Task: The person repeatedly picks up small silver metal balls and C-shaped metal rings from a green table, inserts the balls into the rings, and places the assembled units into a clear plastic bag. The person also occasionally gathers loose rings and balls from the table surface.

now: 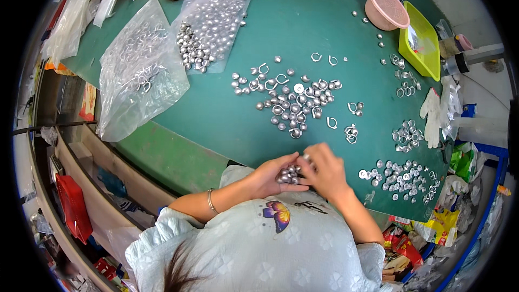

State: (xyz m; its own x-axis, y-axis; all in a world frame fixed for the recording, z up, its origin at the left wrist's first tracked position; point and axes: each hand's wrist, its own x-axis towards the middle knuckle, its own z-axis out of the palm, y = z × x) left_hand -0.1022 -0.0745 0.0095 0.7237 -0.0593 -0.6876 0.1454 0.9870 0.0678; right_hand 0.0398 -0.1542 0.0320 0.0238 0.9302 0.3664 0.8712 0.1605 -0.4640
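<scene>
My left hand (270,175) is cupped at the table's near edge, holding several shiny silver metal beads (288,174) in its palm. Over it, my right hand (325,171) bends its fingers in a pinch. A small silver piece (306,157) shows at those fingertips, too small to name surely. Just beyond both hands lies a loose pile of silver metal beads (294,109) mixed with open metal rings (281,79). A few more rings (331,123) lie to the right of the pile.
At the far left, one clear bag holds metal beads (216,21) and another holds rings (143,70). Sorted metal parts (403,178) cover the table's right side, near a white glove (431,118). A pink basket (386,8) and a green tray (423,43) stand at the far right.
</scene>
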